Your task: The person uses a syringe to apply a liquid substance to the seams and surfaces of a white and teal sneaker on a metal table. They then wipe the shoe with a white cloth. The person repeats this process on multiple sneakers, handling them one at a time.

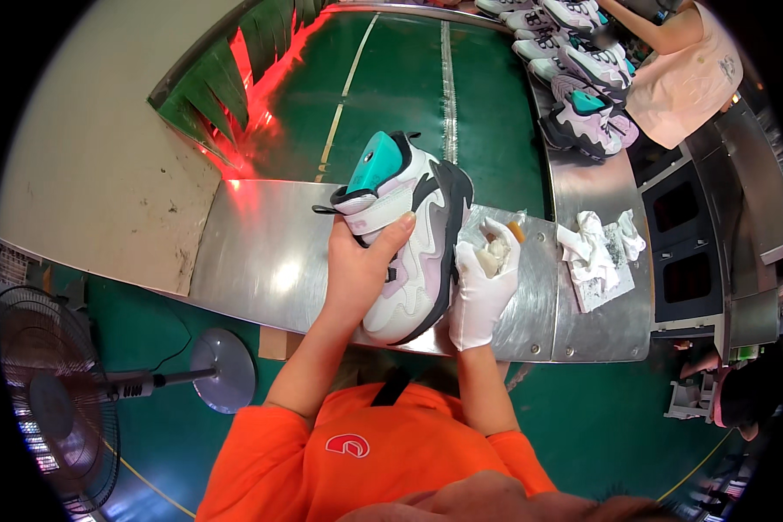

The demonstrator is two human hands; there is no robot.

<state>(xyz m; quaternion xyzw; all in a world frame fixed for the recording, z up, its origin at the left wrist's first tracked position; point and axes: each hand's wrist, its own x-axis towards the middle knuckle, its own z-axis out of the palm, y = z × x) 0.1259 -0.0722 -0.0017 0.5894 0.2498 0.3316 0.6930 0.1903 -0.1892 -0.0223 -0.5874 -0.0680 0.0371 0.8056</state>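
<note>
One bare left hand [358, 265] is clamping a white-and-lilac shoe [422, 261] over the steel ledge [265, 252], thumb across the strap [381, 213], apparently so that the shoe's side is facing upward, while the gloved right hand [483, 291] is half curling, fingers partly open, around what seems a pale wad [495, 254] just beside the sole [459, 196]. White cloths [591, 237] are lying to the right, presumably for easy reach, and farther off more shoes [587, 122] are crowding a side ledge [574, 187] by the green belt [400, 87].

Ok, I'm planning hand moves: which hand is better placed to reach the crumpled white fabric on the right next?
Probably the right hand: it is nearer the white fabric, though it holds a pale item. The left hand grips the shoe, farther away.
</note>
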